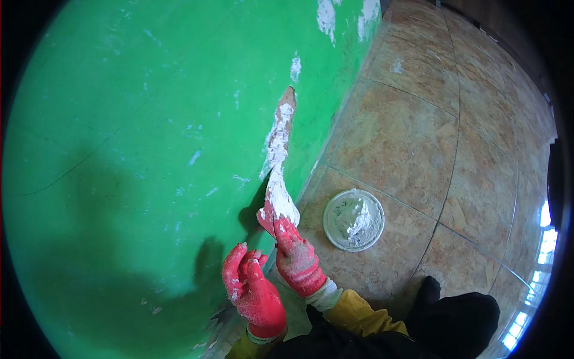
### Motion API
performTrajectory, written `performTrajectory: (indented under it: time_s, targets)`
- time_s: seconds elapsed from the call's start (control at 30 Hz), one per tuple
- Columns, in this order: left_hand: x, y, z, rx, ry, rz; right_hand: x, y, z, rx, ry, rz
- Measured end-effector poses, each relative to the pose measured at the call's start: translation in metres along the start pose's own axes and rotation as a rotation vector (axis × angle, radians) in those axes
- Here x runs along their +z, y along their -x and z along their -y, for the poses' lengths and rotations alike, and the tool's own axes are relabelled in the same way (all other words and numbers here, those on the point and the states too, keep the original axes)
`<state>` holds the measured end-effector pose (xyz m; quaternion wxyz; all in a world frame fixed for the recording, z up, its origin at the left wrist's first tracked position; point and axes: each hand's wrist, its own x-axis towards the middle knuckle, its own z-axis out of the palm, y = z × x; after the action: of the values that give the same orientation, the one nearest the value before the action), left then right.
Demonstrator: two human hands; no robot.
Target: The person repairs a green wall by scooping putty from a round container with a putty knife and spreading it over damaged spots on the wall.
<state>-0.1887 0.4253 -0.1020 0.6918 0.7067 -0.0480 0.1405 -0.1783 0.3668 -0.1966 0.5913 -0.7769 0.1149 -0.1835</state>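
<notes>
My right hand (299,257), in a red rubber-coated glove with a pale cuff, is closed around a putty knife. White putty coats the putty knife (280,194), which reaches up to the green wall (149,119). Its upper end meets a long chipped patch (283,128), where bare brown material shows beneath smeared white putty. Lower and to the left, my left hand (254,290) wears a matching glove stained with white. Its fingers are loosely bent and apart, with nothing visible in them, close to the wall.
A round white tub (354,220) holding a mound of putty stands on the brown tiled floor (400,143), right of my hands. More white patches (326,18) mark the wall higher up. My dark shoe (429,290) and dark-clothed leg are at the lower right.
</notes>
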Motion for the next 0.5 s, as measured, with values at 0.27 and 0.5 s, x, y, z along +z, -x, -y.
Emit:
performTrajectory:
  time_s: [0.27, 0.5]
  targets:
    - [0.007, 0.026, 0.050, -0.260, 0.134, -0.021, -0.099, 0.029, -0.002, 0.316, -0.632, -0.382]
    - [0.017, 0.081, 0.186, -1.362, 0.526, 0.222, -0.228, 0.023, -0.044, 0.466, -0.826, -0.455]
